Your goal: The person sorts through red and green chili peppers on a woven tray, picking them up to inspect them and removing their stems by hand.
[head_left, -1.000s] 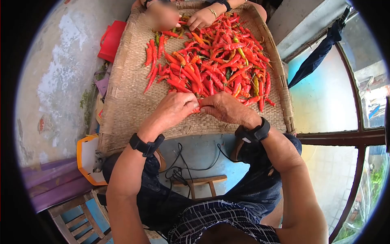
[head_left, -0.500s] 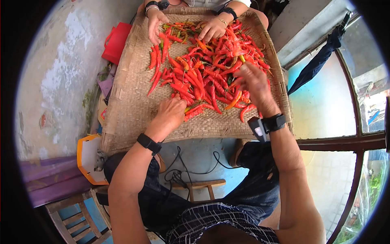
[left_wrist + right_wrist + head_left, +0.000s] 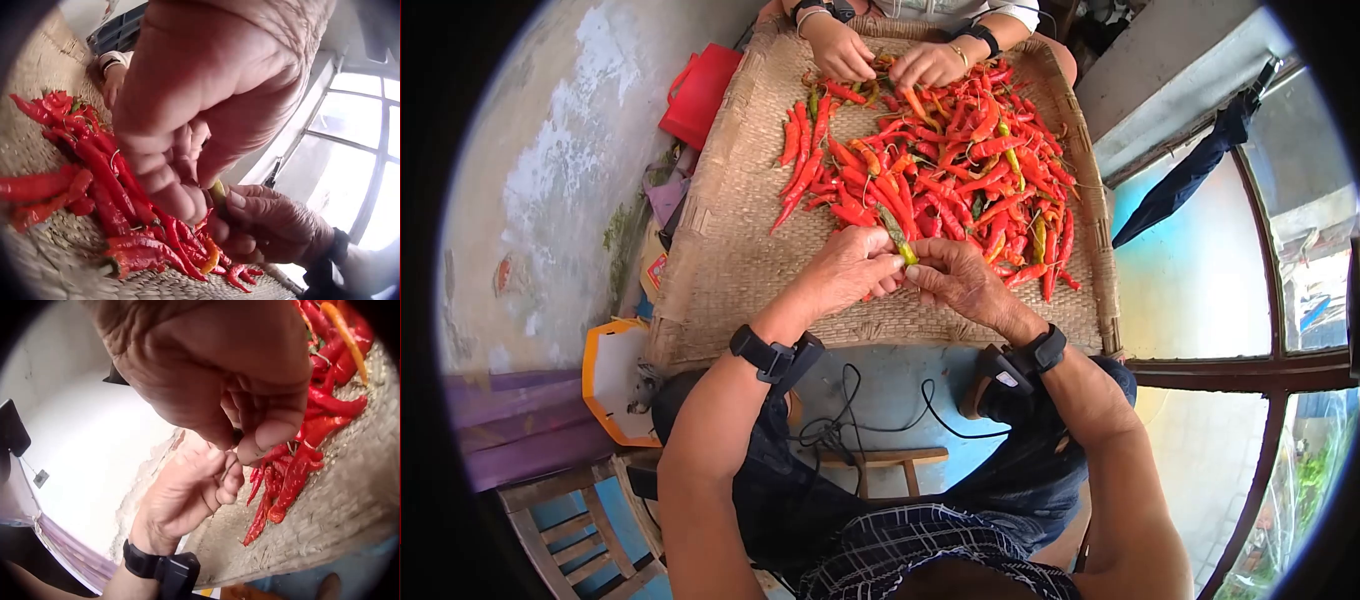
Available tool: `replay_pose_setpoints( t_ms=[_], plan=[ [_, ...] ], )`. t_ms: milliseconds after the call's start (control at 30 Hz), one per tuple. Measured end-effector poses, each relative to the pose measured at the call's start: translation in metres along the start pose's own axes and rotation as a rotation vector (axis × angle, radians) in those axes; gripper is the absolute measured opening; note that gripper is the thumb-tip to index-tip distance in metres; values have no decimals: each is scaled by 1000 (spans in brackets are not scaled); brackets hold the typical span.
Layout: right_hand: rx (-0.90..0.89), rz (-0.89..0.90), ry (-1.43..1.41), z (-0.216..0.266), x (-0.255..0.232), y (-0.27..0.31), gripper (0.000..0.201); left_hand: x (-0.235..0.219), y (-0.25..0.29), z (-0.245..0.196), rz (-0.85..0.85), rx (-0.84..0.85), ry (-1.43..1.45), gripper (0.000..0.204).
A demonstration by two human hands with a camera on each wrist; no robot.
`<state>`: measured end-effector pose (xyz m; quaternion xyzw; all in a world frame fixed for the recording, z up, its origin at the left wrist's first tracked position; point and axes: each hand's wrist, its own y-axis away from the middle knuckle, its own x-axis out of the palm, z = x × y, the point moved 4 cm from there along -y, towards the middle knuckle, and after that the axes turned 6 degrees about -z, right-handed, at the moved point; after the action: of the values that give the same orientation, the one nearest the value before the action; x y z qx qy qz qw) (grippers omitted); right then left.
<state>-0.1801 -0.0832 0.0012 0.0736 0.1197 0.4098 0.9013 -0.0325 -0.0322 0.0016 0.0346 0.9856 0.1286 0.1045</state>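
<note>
My left hand (image 3: 862, 262) and right hand (image 3: 958, 282) meet over the near edge of the chili pile. Between them is a mottled green chili pepper (image 3: 897, 232), gripped by the fingers of both. Its yellow-green part (image 3: 217, 190) shows beside the right thumb in the left wrist view. In the right wrist view my left fingers pinch a thin stem (image 3: 230, 470), and the right fingers curl close above it, hiding most of the pepper. Red chilies (image 3: 960, 180) lie heaped just beyond my hands on a woven tray (image 3: 720, 270).
Across the tray, another person's hands (image 3: 930, 68) work at the far side of the pile. Below the tray's near rim are a wooden stool (image 3: 890, 457) and black cables (image 3: 830, 425). A wall stands left, a window right, with a folded umbrella (image 3: 1190, 165) hanging there.
My right hand has come back from over the pile to meet my left, which has shifted right. A green chili now sits between them. The other person's hands have drawn together.
</note>
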Motion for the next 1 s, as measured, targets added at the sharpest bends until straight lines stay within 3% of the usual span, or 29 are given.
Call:
replay_pose_setpoints(
  t_ms=[67, 100, 167, 233, 267, 333, 400, 467, 500, 567, 633, 667, 733, 800, 867, 967, 1000],
  plan=[
    [51, 7, 62, -3, -8, -1, 26, -5, -5, 4, -211, 244, -246, 15],
    [53, 3, 67, 0, -15, 0, 26, -7, -4, 3, -210, 249, -241, 15],
    [-14, -94, 71, 11, -34, -1, 24, -8, 0, 4, -167, 202, -560, 19],
    [-91, -314, -406, 18, -59, -6, 26, 0, 4, 8, -191, 269, -709, 21],
    [-89, -312, -406, 18, -66, -8, 26, 4, 7, 9, -218, 334, -860, 24],
    [-104, -510, -592, 17, -85, -7, 30, 14, 4, 17, -195, 237, -916, 25],
    [-80, -521, -485, 7, -80, -4, 31, 21, 0, 23, -132, 226, -934, 22],
    [-45, -270, 45, 2, -54, -3, 33, 20, -1, 19, -102, 195, -918, 21],
    [-43, -272, 47, 0, -47, -1, 33, 18, -1, 17, -86, 218, -882, 20],
    [-424, -56, 791, 6, -17, 2, 29, 15, 1, 11, -71, 238, -847, 20],
    [-354, -23, 735, -4, -8, 0, 28, 11, 7, -3, -104, 420, -686, 17],
    [-282, 11, 681, -10, -4, -1, 28, 9, 8, -3, -106, 417, -687, 17],
    [-337, -3, 703, -3, -3, 0, 27, 5, 10, -3, -79, 430, -639, 18],
    [-216, 32, 612, 3, -8, 1, 23, -3, 9, 6, -113, 451, -647, 18],
    [-227, 32, 600, -3, -15, 0, 19, -13, 8, 13, -143, 477, -658, 18],
    [-273, 61, 621, 1, -24, 4, 16, -25, 11, 5, -182, 387, -778, 19],
    [-188, 72, 586, 13, -27, 6, 16, -30, 12, -1, -203, 362, -732, 20]
  ],
)
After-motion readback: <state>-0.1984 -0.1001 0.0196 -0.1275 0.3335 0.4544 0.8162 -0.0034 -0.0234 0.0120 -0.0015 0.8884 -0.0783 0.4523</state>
